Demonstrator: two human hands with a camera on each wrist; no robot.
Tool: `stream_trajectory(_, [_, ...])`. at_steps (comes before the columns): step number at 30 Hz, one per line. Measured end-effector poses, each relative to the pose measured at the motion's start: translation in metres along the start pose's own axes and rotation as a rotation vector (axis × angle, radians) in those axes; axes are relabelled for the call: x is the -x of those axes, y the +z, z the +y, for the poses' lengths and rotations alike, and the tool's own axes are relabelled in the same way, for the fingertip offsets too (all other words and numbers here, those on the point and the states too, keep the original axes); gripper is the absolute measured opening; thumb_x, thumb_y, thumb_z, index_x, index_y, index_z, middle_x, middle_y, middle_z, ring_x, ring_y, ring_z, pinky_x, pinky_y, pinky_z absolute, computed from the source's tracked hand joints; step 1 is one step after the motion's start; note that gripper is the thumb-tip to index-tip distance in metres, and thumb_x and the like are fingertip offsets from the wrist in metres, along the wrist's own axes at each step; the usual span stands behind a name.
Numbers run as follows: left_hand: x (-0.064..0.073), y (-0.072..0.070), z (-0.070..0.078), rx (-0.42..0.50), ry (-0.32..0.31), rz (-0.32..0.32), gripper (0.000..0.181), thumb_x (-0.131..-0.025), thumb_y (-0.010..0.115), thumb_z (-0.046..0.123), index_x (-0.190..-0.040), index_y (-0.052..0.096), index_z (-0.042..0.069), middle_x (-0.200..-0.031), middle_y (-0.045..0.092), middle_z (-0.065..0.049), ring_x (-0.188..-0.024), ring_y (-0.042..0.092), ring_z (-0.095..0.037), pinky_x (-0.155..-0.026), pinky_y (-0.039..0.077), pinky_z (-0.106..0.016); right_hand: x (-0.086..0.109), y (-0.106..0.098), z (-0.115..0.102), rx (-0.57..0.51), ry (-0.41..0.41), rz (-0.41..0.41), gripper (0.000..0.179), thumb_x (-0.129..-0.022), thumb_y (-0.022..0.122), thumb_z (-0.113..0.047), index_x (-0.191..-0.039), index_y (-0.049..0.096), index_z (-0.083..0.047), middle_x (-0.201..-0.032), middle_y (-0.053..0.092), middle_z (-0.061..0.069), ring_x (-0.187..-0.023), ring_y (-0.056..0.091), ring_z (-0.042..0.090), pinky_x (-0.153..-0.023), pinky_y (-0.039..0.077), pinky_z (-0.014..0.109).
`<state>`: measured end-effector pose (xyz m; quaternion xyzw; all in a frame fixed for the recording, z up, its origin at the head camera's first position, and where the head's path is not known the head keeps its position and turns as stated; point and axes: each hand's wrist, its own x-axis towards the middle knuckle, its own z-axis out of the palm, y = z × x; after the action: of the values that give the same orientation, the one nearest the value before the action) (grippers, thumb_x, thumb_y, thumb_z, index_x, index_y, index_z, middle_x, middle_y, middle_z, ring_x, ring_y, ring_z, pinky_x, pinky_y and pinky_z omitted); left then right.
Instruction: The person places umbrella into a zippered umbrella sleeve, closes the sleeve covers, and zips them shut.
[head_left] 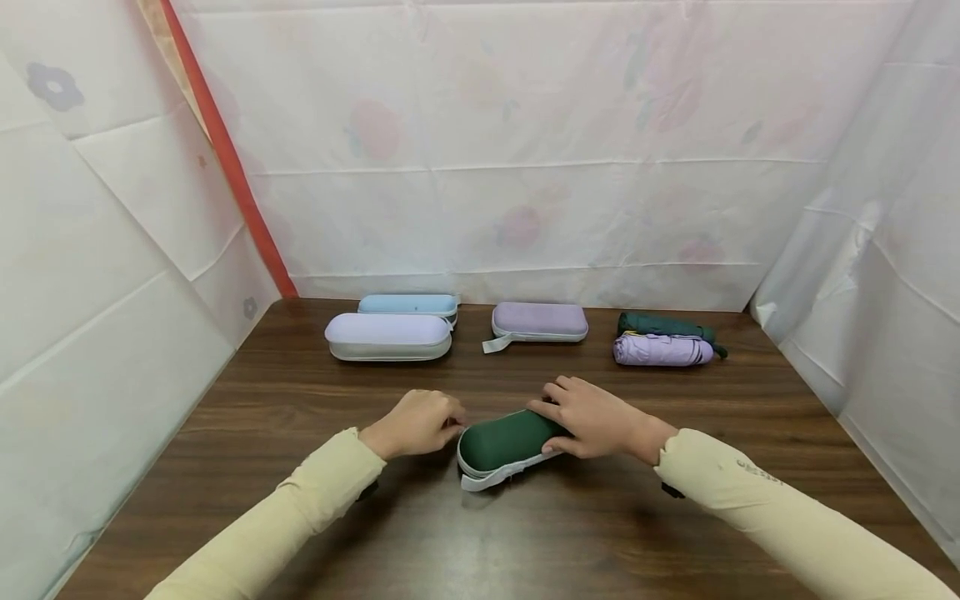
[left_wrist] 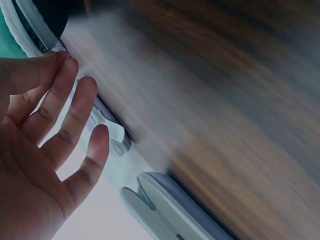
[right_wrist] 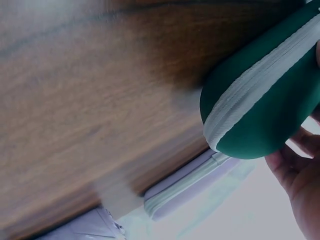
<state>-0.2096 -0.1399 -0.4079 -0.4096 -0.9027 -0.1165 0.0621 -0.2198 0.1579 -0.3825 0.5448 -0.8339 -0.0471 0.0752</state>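
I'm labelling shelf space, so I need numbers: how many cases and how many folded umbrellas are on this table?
Cases: 4 (green case, light blue case, pale lavender case, purple case)
Folded umbrellas: 2 (dark green umbrella, lilac umbrella)
Total: 6

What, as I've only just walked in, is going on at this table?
A person's right hand grips the right end of a green case over a wooden table. The left hand is at the case's left end, thumb and fingertips close to the zip; whether they pinch it I can't tell. At the back are a lavender case in front of a blue case, a purple case and, farther right, a folded lilac umbrella and a dark green umbrella.
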Motion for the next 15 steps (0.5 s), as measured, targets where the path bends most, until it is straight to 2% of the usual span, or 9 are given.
stream_trajectory(6, [0.008,-0.003,-0.001,-0.002,-0.005,0.010,0.008,-0.084,0.070,0.013,-0.077,0.071,0.017,-0.075,0.062,0.010,-0.066,0.058,-0.007,-0.057,0.048,-0.030,0.004,0.004,-0.003,0.023,0.042,0.028,0.062,-0.091,0.056,-0.054,-0.128,0.059,-0.005,-0.100,0.057,0.008,-0.084,0.049,0.021,-0.079,0.043,0.038])
stream_trajectory(15, [0.012,-0.004,-0.001,0.004,-0.002,0.026,0.006,-0.083,0.070,0.012,-0.078,0.072,0.016,-0.074,0.061,0.010,-0.068,0.060,-0.009,-0.059,0.049,-0.033,0.008,0.009,-0.010,0.043,0.100,0.093,0.062,-0.089,0.056,-0.057,-0.125,0.063,-0.007,-0.097,0.057,0.008,-0.080,0.048,0.021,-0.075,0.043,0.037])
